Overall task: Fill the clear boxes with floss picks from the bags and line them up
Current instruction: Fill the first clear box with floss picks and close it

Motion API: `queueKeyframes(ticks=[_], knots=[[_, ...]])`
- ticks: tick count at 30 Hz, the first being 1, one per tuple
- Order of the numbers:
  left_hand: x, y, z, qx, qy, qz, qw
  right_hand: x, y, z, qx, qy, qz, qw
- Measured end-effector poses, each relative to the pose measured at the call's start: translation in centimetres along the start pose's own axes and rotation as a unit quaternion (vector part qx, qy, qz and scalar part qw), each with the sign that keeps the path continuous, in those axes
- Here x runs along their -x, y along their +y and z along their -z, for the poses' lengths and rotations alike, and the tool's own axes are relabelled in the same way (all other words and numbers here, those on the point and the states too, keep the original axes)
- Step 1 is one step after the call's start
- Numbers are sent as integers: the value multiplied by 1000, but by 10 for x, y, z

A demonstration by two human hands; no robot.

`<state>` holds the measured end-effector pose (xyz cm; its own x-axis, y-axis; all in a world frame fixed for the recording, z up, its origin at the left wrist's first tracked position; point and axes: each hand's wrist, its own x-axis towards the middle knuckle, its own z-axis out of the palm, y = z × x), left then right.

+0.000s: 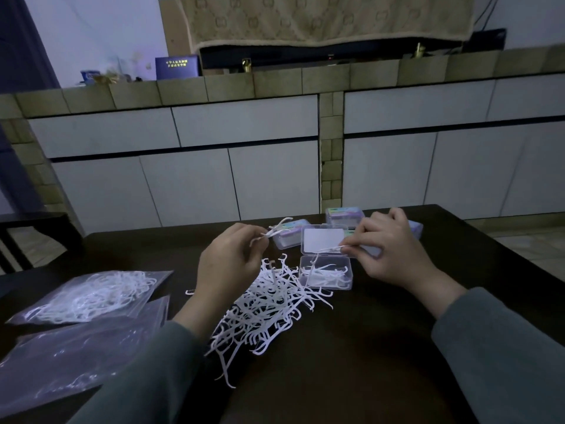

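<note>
Right hand (394, 249) pinches a floss pick (328, 249), long axis horizontal, directly above the open clear box (325, 272) at frame center. Left hand (229, 258) pinches a few picks (272, 232), farther left.

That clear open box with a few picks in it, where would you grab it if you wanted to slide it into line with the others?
Probably by the two short end walls of the open box, coming down from above. The lid stands hinged up at the far side and the pile of picks crowds the left, so the near right corner is freest. The right hand is closest.
</note>
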<state>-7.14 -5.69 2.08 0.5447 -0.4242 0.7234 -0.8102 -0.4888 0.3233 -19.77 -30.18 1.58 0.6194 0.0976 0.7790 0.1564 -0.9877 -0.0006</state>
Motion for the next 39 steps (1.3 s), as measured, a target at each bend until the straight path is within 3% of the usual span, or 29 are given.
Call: queueKeyframes(ticks=[10, 17, 23, 28, 33, 36, 39], knots=[[-20, 32, -42, 37, -56, 7, 998, 6, 17, 2, 97, -32, -2, 995], [-23, 33, -57, -111, -170, -25, 979, 6, 22, 1, 123, 8, -61, 990], [-30, 46, -66, -126, -240, -36, 962, 5, 15, -12, 98, 36, -72, 992], [-30, 50, -70, -67, -316, 2, 946, 2, 10, -15, 80, 55, -72, 993], [-26, 27, -59, 73, -289, 74, 952, 5, 13, -18, 78, 43, -84, 992], [-25, 13, -59, 97, -341, 141, 924, 6, 15, -20, 68, 35, -100, 992], [-20, 13, -65, 116, -372, 152, 908, 8, 14, -21, 49, 14, -100, 994]])
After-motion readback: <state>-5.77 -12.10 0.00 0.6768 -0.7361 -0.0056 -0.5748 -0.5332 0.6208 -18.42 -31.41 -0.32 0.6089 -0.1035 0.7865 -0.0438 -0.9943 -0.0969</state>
